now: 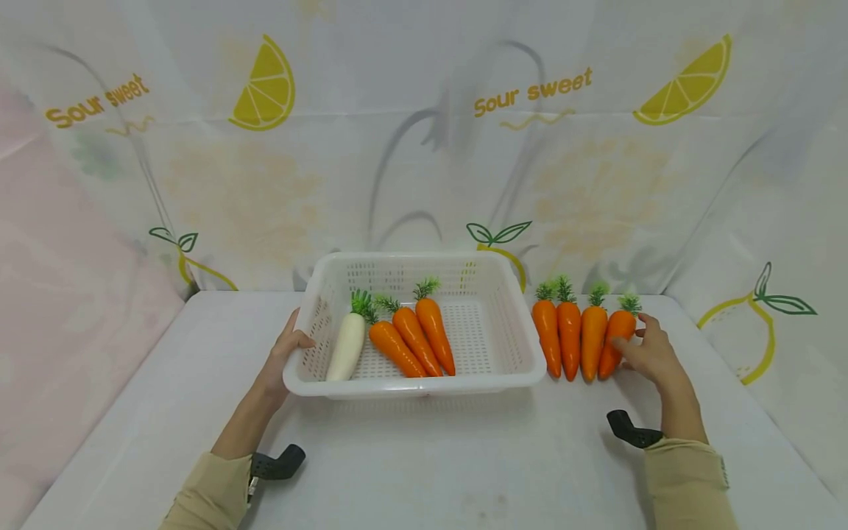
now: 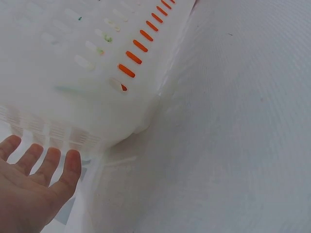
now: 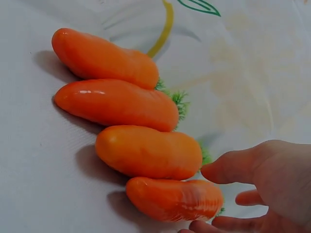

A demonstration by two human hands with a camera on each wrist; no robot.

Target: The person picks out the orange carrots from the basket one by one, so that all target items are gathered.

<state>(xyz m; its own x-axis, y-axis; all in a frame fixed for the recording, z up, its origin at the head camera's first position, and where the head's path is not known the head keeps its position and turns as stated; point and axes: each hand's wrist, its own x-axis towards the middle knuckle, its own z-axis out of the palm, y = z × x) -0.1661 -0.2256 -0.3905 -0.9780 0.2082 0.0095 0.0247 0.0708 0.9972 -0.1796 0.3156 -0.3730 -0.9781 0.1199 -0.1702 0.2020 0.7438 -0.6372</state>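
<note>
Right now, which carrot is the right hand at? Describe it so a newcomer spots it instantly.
In the head view, find the white basket; beside it, on the right, four carrots lie in a row. Go to the row's far-right end: that carrot is the one. Unlike its neighbours, it has no carrot to its right, just the right hand at its leafy end.

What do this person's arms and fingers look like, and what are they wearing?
The left sleeve and right sleeve are beige. By each wrist is a black, bent gadget with a rounded end. The fingers are bare, without gloves.
</note>
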